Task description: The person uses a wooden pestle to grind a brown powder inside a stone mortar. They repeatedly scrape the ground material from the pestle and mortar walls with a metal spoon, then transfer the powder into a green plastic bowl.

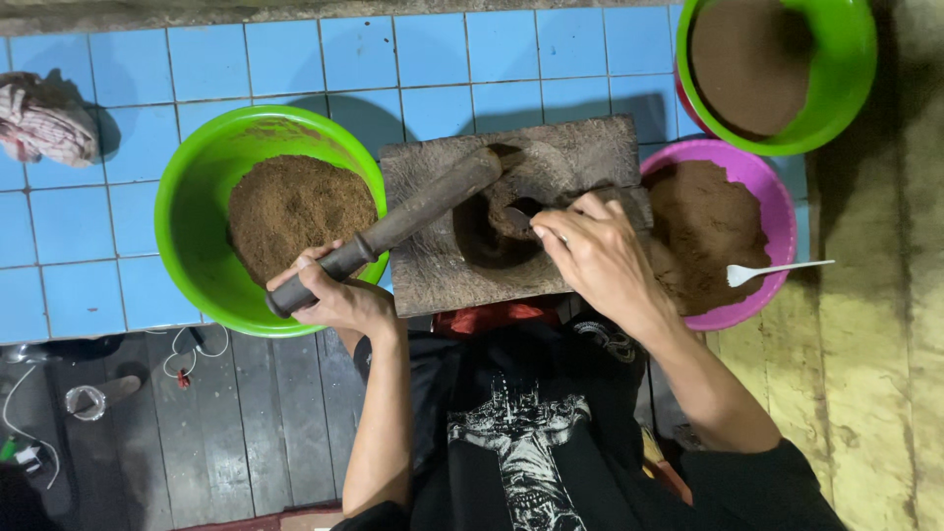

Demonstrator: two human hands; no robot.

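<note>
A dark stone mortar block [590, 157] with a round hollow [489, 231] stands on the blue tiles in front of me. My left hand [339, 295] grips the lower end of a long dark pestle [413, 216], which lies slanted with its thick head at the hollow's upper edge. My right hand [595, 251] holds a small spoon [521, 218] whose tip reaches into the hollow. A green bowl [192, 226] of brown powder sits at the left.
A pink bowl [757, 177] of brown powder with a white plastic fork [777, 269] sits at the right, another green bowl [846, 59] of powder behind it. A crumpled cloth [44, 118] lies far left. Cables and a small cup [88, 398] lie on dark planks below.
</note>
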